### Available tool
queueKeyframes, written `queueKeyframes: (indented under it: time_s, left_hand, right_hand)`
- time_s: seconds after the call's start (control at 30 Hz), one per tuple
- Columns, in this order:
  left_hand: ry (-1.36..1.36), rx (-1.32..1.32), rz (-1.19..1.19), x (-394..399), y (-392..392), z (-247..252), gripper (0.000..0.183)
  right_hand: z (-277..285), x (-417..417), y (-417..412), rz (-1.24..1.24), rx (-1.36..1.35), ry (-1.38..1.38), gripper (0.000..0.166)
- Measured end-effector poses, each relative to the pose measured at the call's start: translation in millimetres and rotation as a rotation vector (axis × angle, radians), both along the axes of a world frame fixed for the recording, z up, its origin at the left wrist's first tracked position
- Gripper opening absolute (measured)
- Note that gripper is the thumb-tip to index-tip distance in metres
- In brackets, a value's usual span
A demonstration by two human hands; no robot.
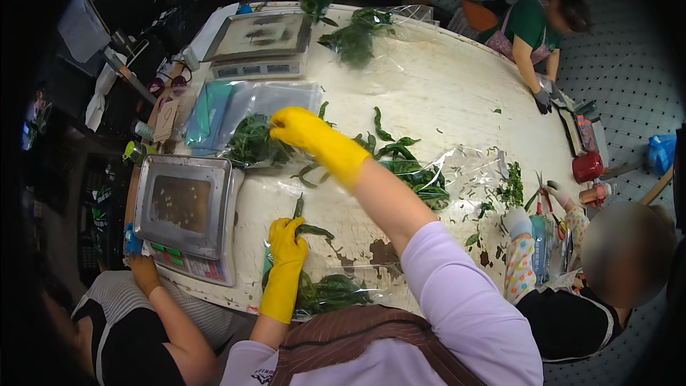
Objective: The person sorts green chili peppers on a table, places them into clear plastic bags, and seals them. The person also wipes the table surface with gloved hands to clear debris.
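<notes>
Both my hands wear yellow rubber gloves. My left hand (289,238) is closed on a green chili pepper (315,231); another pepper (298,205) stands out above its fingers. Just below lies a clear plastic bag of green peppers (337,289) at the table's near edge. Stretched out to the upper left, my right hand (284,126) has its fingers pinched at a bunch of leafy greens (252,139), which lies against clear plastic bags (289,96). Under and beside my right arm are loose peppers (396,147) and a clear bag with more peppers (429,182).
A metal-topped scale (182,203) stands at the left, another scale (257,37) at the far left. Bagged greens (356,37) lie at the far edge. Several people are around the white table (455,86); one at the right is near red-handled scissors (545,195).
</notes>
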State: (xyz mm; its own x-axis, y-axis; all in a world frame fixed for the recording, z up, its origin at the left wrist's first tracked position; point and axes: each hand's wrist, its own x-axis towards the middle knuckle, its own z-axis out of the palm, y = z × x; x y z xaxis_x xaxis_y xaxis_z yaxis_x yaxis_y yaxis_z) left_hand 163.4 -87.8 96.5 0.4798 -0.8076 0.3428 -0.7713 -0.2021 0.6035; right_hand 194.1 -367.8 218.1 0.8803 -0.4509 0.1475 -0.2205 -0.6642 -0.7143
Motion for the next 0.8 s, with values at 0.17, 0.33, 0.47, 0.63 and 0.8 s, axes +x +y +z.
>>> queueKeyframes:
  time_s: [0.17,0.33,0.47,0.63,0.8]
  left_hand:
    - [-0.001,-0.02,-0.003,0.1,-1.5,-2.2,0.045]
    - [0.009,-0.009,-0.009,0.4,-2.9,1.5,0.045]
    - [-0.023,-0.019,-0.007,2.7,0.3,-2.5,0.043]
    - [-0.046,-0.016,0.004,-0.1,-6.4,3.0,0.041]
    - [-0.036,0.003,0.029,-0.3,-3.4,-5.5,0.039]
  right_hand:
    - [3.5,-56.4,-63.9,-0.164,0.429,-0.102,0.057]
    - [-75.5,-120.8,-111.6,0.084,-0.081,0.404,0.09]
    - [-71.5,-133.1,-58.5,0.268,-0.135,0.641,0.103]
    - [-59.7,-138.7,-6.4,0.037,-0.395,0.675,0.08]
    - [-61.6,-147.4,28.1,0.077,-0.337,0.593,0.047]
